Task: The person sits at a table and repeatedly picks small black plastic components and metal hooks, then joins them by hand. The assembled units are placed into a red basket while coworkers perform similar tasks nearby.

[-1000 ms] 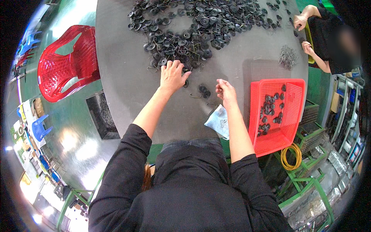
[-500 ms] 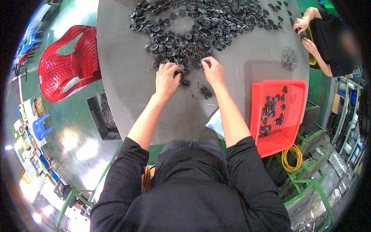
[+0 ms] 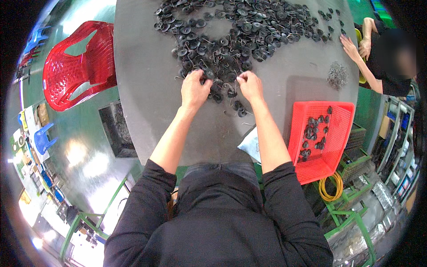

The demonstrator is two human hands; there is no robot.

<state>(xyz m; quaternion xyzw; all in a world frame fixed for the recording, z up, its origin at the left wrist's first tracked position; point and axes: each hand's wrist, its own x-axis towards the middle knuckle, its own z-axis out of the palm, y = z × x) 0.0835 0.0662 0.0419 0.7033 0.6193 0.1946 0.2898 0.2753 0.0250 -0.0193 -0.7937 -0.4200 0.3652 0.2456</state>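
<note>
A large heap of black round rubber discs (image 3: pixel 249 29), many with thin metal hooks, spreads over the far part of the grey table (image 3: pixel 200 138). At its near edge my left hand (image 3: pixel 195 92) is closed, with a black disc (image 3: pixel 208 74) between thumb and fingers. My right hand (image 3: pixel 251 86) is pinched shut just to the right; whatever its fingertips hold is too small to make out. Between and just below the hands lie a few loose discs (image 3: pixel 238 107) with hooks.
At right stands a red perforated basket (image 3: pixel 322 167) with several black discs inside. Beyond it lies a pile of wire hooks (image 3: pixel 337 75). A pale blue cloth-like item (image 3: pixel 250 144) sits by my right forearm. A co-worker's hand (image 3: pixel 350 48) rests at the right edge. A red chair (image 3: pixel 80 66) stands left.
My right hand has shifted slightly right and nearer, still pinched. The left hand stays at the heap's edge. The co-worker's hands have moved, one now back from the table edge.
</note>
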